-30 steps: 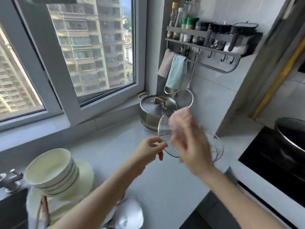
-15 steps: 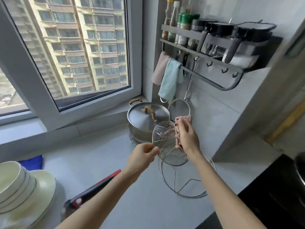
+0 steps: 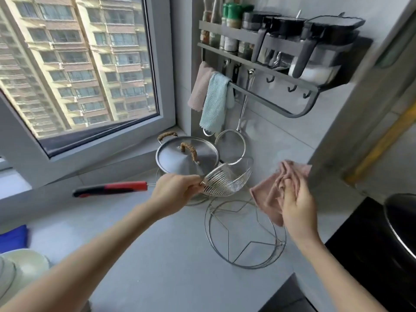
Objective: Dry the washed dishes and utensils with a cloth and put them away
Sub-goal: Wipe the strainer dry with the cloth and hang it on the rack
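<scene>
Now, left hand [image 3: 177, 190] fingers are pinched on the skimmer [image 3: 225, 182] right where handle meets wire bowl. It's light, stiff wire, probably slick when wet, so that's the sensible hold. Right hand [image 3: 297, 206] curls round the cloth [image 3: 267, 194], just beside the bowl, above the counter [image 3: 157, 255].

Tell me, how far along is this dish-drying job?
Apparently done: a round fine-mesh metal strainer hangs from the dark wall rack. In hand: the left hand grips a silver wire skimmer basket; the right hand holds a crumpled pink cloth beside it, not touching. Left: storing the skimmer, plus perhaps the round wire steaming rack on the counter and pale stacked dishes at lower left; their dryness is unclear.
</scene>
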Demonstrator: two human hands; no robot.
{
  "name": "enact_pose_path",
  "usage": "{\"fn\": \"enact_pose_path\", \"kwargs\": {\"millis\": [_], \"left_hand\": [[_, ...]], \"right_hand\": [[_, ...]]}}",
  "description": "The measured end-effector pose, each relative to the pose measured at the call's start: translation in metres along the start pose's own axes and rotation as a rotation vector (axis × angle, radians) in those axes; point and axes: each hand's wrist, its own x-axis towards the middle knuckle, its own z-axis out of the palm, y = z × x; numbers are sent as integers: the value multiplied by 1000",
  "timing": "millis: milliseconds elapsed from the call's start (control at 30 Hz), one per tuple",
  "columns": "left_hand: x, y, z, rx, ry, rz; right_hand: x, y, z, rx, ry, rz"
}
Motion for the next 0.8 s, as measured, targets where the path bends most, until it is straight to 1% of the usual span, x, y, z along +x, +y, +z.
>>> {"fn": "enact_pose_path", "kwargs": {"millis": [33,100,167,233,300,367,433,500,600,667,733,800], "left_hand": [[2,-4,-2,78,-15,181],[6,-7,-3,182,-113,478],[10,-6,0,231,-118,689],[15,1,2,243,-64,846],[17,6,-1,201,3,936],[18,3,-7,162,65,953],[16,-3,-12,108,81,929],[11,-5,-13,70,100,909],[5,0,-11,63,130,953],[6,2,-12,64,159,1003],[12,-1,-15,54,180,1008],[16,-7,-16,55,224,976]], "right_hand": [[5,-15,-10,29,-6,-16],[17,-42,-19,97,-107,-33],[33,-52,-12,147,-255,52],[48,-52,2,119,-443,168],[53,-46,14,42,-653,273],[48,-40,21,-11,-864,349],[38,-34,21,-23,-1032,349],[30,-29,20,-43,-1128,324],[26,-24,23,-149,-1179,304],[22,-22,27,-164,-1143,297],[17,-16,29,-116,-1037,296],[12,-15,26,-28,-889,323]]}}
